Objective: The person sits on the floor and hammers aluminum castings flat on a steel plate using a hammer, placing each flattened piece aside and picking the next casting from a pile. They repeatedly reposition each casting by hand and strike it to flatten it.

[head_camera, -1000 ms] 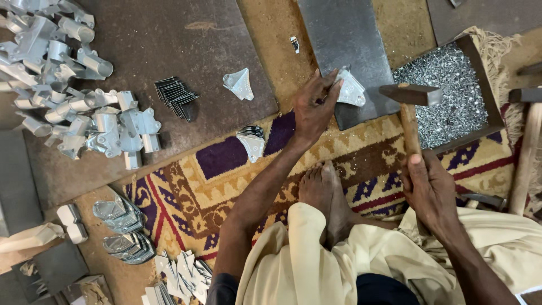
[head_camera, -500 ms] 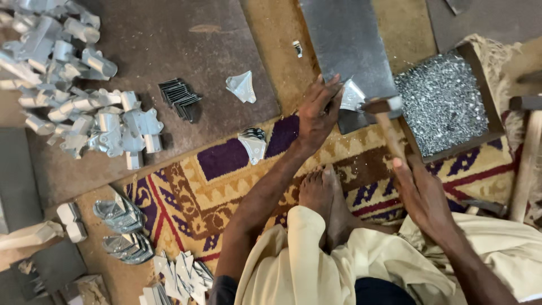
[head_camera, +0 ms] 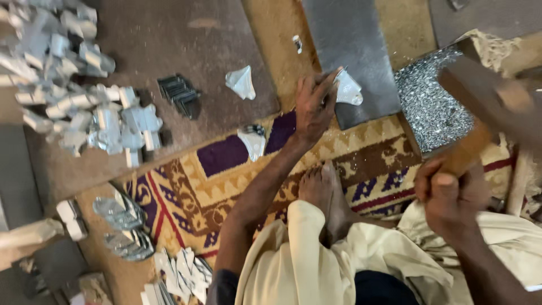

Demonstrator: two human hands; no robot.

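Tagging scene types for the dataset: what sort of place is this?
Likely a small floor-level metalworking shop. A heap of cut sheet-metal pieces lies on the floor, a tray of small shiny fasteners sits beside a steel plate, and the right hand swings a hammer.

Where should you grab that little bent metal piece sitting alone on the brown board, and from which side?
Probably from above, fingers pinching the two slanted sides of the bent metal piece. It is roughly triangular, narrow at the top and flared at the bottom, lying alone on the brown board, so nothing blocks a grip on either side.
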